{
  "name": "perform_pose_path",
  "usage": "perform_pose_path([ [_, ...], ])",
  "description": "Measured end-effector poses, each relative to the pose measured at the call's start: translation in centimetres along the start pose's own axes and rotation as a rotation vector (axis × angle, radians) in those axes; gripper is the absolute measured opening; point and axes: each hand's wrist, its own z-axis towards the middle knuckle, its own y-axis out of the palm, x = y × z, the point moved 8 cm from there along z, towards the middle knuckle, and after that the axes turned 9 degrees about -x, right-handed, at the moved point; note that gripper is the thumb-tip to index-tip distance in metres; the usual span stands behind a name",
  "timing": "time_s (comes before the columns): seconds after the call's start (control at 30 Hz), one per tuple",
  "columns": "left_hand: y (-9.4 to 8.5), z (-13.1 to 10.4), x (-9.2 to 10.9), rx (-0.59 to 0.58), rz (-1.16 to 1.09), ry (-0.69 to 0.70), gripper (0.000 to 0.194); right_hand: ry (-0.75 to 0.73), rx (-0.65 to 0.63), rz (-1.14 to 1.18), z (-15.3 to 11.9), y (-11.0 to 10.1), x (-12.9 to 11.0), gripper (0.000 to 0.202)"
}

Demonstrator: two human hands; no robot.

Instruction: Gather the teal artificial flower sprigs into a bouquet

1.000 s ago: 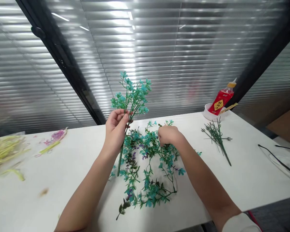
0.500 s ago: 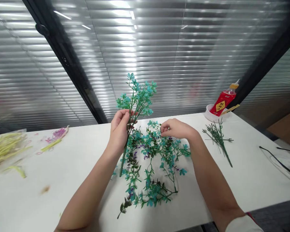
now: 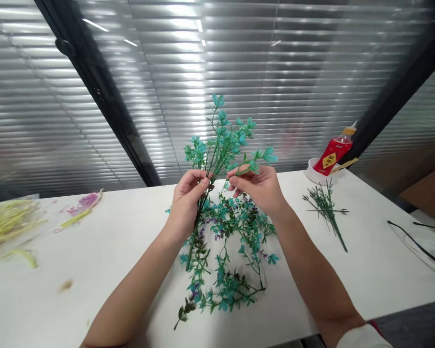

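My left hand point(image 3: 189, 200) is closed round the stem of an artificial flower bunch point(image 3: 221, 140), held upright with its teal blossoms above the fingers and its green stem pointing down. Between the thumb and fingers of my right hand point(image 3: 257, 186) is a small artificial flower sprig point(image 3: 257, 159) with teal petals, close to the right side of the bunch. Below both hands, a loose pile of artificial sprigs point(image 3: 232, 287) in teal, green, dark green and purple lies on the white table point(image 3: 130, 285). Part of the pile is hidden behind my hands.
On the right lies a bare green stem bunch point(image 3: 328, 208). Behind it a red-labelled bottle point(image 3: 329, 157) leans in a white bowl point(image 3: 313, 173). Black-framed glasses point(image 3: 416, 246) rest at the right edge. Yellow strips point(image 3: 10, 220) and purple bits point(image 3: 85, 202) lie left; window blinds point(image 3: 239, 63) stand behind.
My right hand has risen from the pile with a teal sprig and come toward the bunch. My left hand and the bunch have shifted slightly right.
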Motion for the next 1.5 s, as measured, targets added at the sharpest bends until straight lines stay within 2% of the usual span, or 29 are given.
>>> perform_pose_path([
  [0.2,1.1,-0.7,0.5,-0.085,0.020,0.018,0.014,-0.037,0.115,0.085,-0.7,1.0,-0.9,0.020],
  [0.5,2.0,-1.1,1.3,-0.182,0.119,0.084,0.006,-0.042,0.099,0.110,-1.0,1.5,-1.0,0.015],
  [0.7,1.8,-1.5,1.9,-0.150,0.299,0.131,0.006,-0.040,0.071,0.092,-1.2,1.9,-1.4,0.015],
  [0.97,2.3,-2.4,3.9,-0.122,0.628,0.331,0.002,-0.012,0.074,0.046,-1.4,1.8,-1.8,0.019],
  [1.1,2.7,-2.8,4.6,-0.123,0.721,0.414,0.002,0.010,0.048,0.029,-1.4,2.0,-1.8,0.018],
  [1.23,3.0,-3.2,5.0,-0.125,0.775,0.485,0.005,0.005,0.077,0.040,-1.6,1.8,-1.8,0.017],
  [1.37,3.3,-3.5,5.5,-0.105,0.845,0.520,0.006,0.021,0.059,0.026,-1.6,1.9,-1.8,0.017],
  [1.5,3.3,-3.6,5.6,-0.058,0.931,0.477,0.004,0.029,0.054,0.016,-1.6,1.8,-1.8,0.019],
])
